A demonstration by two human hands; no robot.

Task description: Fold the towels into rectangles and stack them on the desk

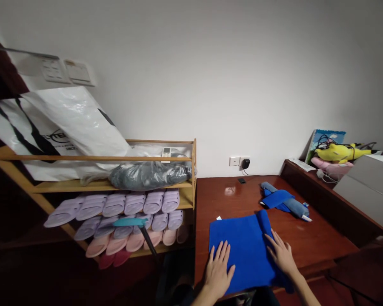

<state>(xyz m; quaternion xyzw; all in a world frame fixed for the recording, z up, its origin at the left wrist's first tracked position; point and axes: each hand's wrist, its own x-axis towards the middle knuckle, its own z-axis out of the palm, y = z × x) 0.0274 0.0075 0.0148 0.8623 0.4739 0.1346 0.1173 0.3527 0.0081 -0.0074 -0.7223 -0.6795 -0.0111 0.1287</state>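
A bright blue cloth towel (247,250) is spread on the red-brown table, its right edge folded over into a long roll. My left hand (217,268) lies flat on the towel's left part, fingers spread. On the rolled right edge rests my right hand (281,254), its fingers stretched out over the roll and not wrapped round it. A small white tag (218,218) sticks out at the towel's far left corner. Beyond my right hand lies a grey-blue rolled cloth (298,208) with a bright blue folded cloth (277,197) across it.
Left of the table (213,191) stands a wooden rack (194,170) with several purple slippers (135,203), pink slippers and a white bag (79,119). A black plug (245,163) sits in the wall socket. On the raised right ledge lie a yellow plush toy (335,153) and a white box (367,187).
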